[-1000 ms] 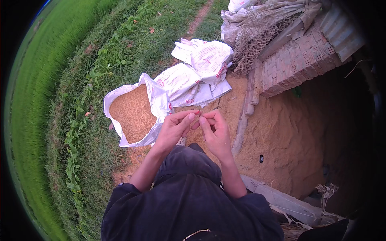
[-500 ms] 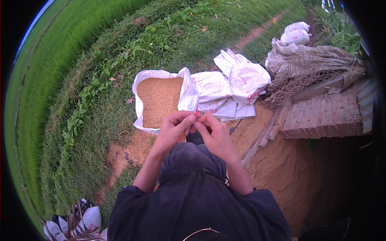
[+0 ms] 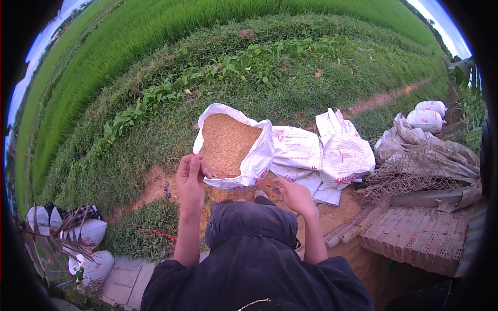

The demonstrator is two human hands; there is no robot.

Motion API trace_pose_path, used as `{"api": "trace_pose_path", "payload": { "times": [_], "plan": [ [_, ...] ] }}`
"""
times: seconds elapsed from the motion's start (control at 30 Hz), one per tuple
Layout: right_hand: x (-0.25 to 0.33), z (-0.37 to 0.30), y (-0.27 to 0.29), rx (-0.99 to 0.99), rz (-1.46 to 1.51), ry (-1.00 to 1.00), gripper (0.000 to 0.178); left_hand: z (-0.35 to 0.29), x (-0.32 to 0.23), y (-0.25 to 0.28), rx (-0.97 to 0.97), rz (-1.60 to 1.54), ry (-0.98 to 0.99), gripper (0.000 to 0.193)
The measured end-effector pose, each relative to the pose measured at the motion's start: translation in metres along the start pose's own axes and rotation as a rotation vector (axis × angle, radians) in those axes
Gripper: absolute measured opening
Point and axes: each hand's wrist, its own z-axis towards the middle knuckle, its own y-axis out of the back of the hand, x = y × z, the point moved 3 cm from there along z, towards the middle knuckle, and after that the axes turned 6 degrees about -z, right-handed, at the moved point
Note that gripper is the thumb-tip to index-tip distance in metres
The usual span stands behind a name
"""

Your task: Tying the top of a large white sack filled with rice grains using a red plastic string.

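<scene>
A thin red string (image 3: 224, 175) runs between my two hands, in front of the near rim of an open white sack (image 3: 263, 150). The sack stands full of golden-brown grain (image 3: 228, 139). My left hand (image 3: 191, 180) is raised at the sack's near left corner, thumb and fingers pinching the string, with a red end showing above the fingertips. To the right of the sack, my right hand (image 3: 296, 195) is closed, with the string's other part at its fingertips. How the right fingers grip it is partly hidden.
Flattened white sacks (image 3: 345, 158) lie right of the grain sack. Beyond them are netting (image 3: 415, 179), a brick structure (image 3: 415, 230) and filled sacks (image 3: 426, 119). Several filled sacks (image 3: 92, 267) sit at the lower left. Red strings (image 3: 160, 233) lie on the grass.
My hands have moved apart from being together, left hand to the left and right hand to the right, with the red string stretching between them. The view has shifted, showing more field.
</scene>
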Motion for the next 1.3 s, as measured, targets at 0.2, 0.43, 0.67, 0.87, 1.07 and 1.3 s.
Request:
{"api": "trace_pose_path", "payload": {
  "times": [0.2, 0.43, 0.67, 0.87, 1.07, 1.3],
  "plan": [
    [-0.046, 0.012, 0.038, 0.167, 0.138, 0.023, 0.025, -0.023, 0.0, 0.031, -0.326, -0.137, -0.138, 0.022],
    [-0.017, 0.038, 0.052, 0.055, -0.163, 0.324, 0.024, -0.063, 0.017, 0.001, -1.122, 0.962, -0.475, 0.058],
    [0.043, 0.015, 0.072, 0.187, -0.144, 0.824, 0.026, -0.059, 0.033, -0.078, 0.22, 0.82, -0.018, 0.051],
    [0.04, 0.005, 0.087, 0.19, -0.071, 0.996, 0.012, -0.084, 0.066, -0.091, 0.217, 0.487, 0.333, 0.046],
    [0.031, 0.005, 0.091, 0.145, 0.004, 0.881, 0.012, -0.092, 0.069, -0.087, 0.188, 0.489, 0.356, 0.04],
    [0.025, 0.002, 0.089, 0.139, 0.074, 0.842, 0.015, -0.097, 0.081, -0.075, 0.255, 0.574, 0.346, 0.029]
  ]
}}
